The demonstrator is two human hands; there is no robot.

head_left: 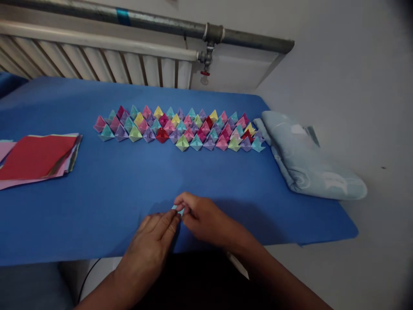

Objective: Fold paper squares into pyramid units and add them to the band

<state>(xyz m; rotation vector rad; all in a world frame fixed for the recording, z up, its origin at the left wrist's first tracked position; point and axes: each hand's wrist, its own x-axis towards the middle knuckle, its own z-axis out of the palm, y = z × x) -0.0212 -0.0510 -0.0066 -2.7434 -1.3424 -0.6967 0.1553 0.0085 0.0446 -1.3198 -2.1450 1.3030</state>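
A small piece of light blue folded paper (178,209) shows between my fingertips near the table's front edge; most of it is hidden. My left hand (155,234) comes in from the lower left, its fingers together and their tips pressed on the paper. From the right, my right hand (200,215) has its fingers curled and pinches the paper's other side. Beyond both hands stand several rows of small folded paper boats (162,135) in pink, purple, green, yellow, red and light blue.
On the left of the blue table (97,206) lies a stack of coloured paper sheets (38,157), red on top. A folded grey-green cloth (309,159) overhangs the right edge. Behind stand a white radiator (106,60) and a metal pipe (161,23) with a red-handled valve (205,73).
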